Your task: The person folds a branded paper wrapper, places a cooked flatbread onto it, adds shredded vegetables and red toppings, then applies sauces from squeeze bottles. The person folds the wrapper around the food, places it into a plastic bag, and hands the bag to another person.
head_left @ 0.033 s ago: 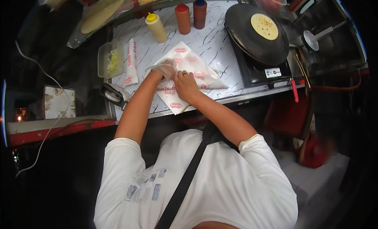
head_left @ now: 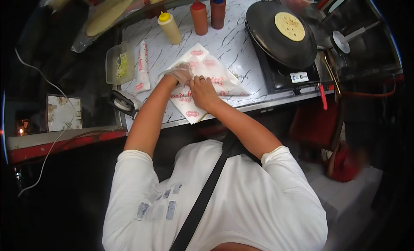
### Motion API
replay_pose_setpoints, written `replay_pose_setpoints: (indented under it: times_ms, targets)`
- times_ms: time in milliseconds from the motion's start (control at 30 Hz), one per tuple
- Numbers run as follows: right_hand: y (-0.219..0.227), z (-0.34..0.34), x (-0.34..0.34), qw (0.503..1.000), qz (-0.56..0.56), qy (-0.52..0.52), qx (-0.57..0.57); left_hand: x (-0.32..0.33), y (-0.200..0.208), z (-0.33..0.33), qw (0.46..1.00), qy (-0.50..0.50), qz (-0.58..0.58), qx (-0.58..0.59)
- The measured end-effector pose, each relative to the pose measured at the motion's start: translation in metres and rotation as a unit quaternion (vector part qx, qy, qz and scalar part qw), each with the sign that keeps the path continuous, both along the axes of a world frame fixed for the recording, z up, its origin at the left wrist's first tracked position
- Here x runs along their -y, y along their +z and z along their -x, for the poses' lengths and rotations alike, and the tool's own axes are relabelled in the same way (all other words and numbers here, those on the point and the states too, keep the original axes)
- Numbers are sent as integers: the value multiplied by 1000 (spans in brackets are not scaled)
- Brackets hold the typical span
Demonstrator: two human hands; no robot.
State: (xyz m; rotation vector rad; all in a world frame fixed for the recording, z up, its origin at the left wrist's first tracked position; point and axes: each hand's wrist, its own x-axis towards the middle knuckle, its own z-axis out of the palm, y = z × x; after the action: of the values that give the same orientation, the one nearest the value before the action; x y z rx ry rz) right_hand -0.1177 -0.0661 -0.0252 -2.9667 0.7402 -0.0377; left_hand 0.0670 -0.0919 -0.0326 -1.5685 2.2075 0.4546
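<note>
Printed white wrapping paper (head_left: 211, 69) with red lettering lies slantwise near the counter's front edge, its right part folded to a point. My left hand (head_left: 180, 72), in a clear plastic glove, is closed on the paper's left side. Beside it, my bare right hand (head_left: 202, 92), with a ring on one finger, has its bent fingers pressed together on the paper. Anything under the folds is mostly hidden. Left of my hands lies a narrow wrapped roll (head_left: 142, 67) in the same paper, next to a clear tub (head_left: 113, 74) holding shredded vegetables (head_left: 122, 64).
Behind the paper stand a yellow-capped squeeze bottle (head_left: 169, 28), a red-capped one (head_left: 199, 18) and a blue-capped one (head_left: 217, 12). A flatbread (head_left: 290, 26) lies on the black griddle (head_left: 267, 35) at right. Bagged flatbreads (head_left: 110, 15) sit far left; a red-handled tool (head_left: 322, 97) overhangs the front edge.
</note>
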Motion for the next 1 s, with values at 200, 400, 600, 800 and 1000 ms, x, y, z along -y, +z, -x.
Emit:
replay_pose_setpoints:
  times_ms: [200,400,600,800,1000]
  targets:
    - [-5,0,-3,995,-95,2,-27,-4,-9,3,999,34,16,-28]
    - [2,1,-3,994,-105,-11,-21,-100,30,35,968,190,110,-117]
    - [8,13,-7,997,-61,14,39,-98,27,53,965,239,94,-52]
    - [9,27,-34,986,154,65,12,-97,28,56,959,253,121,-30]
    - [-1,26,-37,972,227,54,39,-165,40,44,884,346,287,-127]
